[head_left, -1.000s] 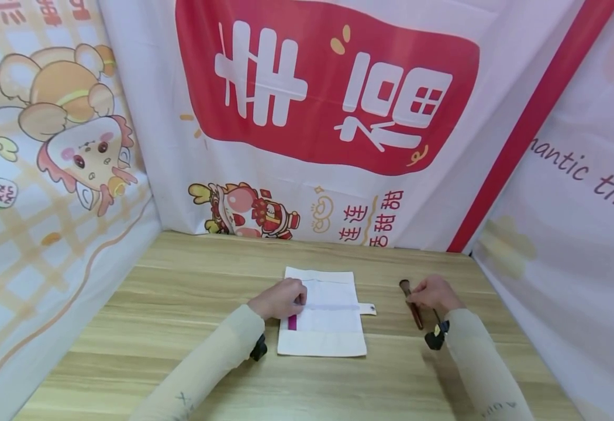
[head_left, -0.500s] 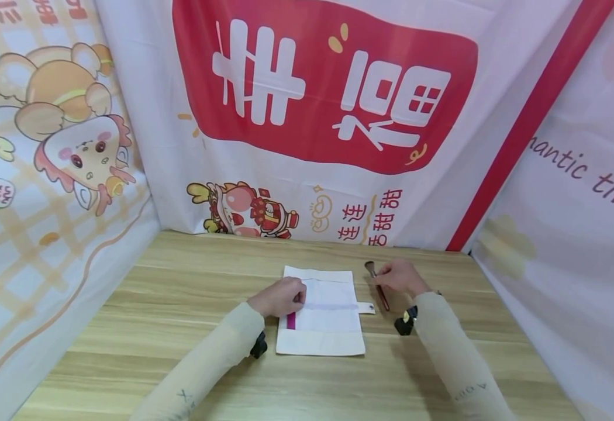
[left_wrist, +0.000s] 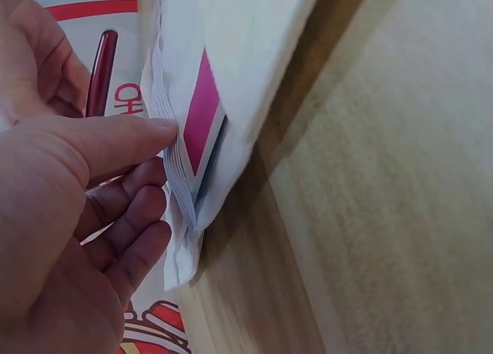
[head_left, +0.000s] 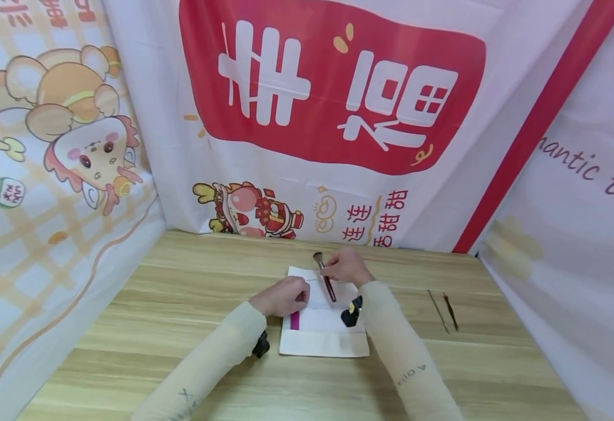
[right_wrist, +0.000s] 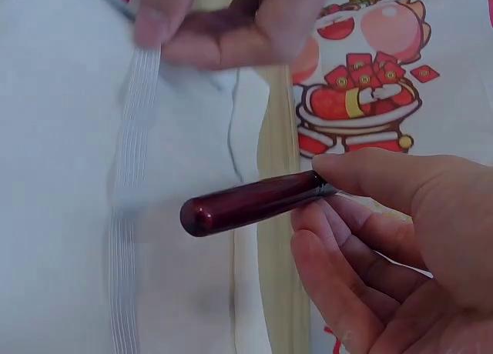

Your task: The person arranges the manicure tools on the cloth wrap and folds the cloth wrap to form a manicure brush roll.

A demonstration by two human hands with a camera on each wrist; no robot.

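A white fabric brush roll point(head_left: 324, 344) lies unfolded on the table, a ribbed elastic band point(right_wrist: 127, 215) running across it. At its left side my left hand point(head_left: 286, 296) pinches the band between thumb and fingers, beside a magenta strip point(left_wrist: 202, 119) seen in the left wrist view. Above the roll, my right hand point(head_left: 348, 267) pinches a makeup brush point(head_left: 328, 286) near its ferrule. The brush's dark red handle point(right_wrist: 246, 206) points down toward the roll, and its bristles are up and away. The right forearm hides part of the roll's right side.
Two thin tools, a slender stick point(head_left: 438, 311) and a dark one point(head_left: 451, 311), lie on the wooden table point(head_left: 180, 351) to the right. Printed cloth point(head_left: 328, 204) stands behind the table and along both sides.
My right hand has carried the makeup brush leftward from the right of the table to over the roll. Two thin tools have come into sight there. My left hand stays put.
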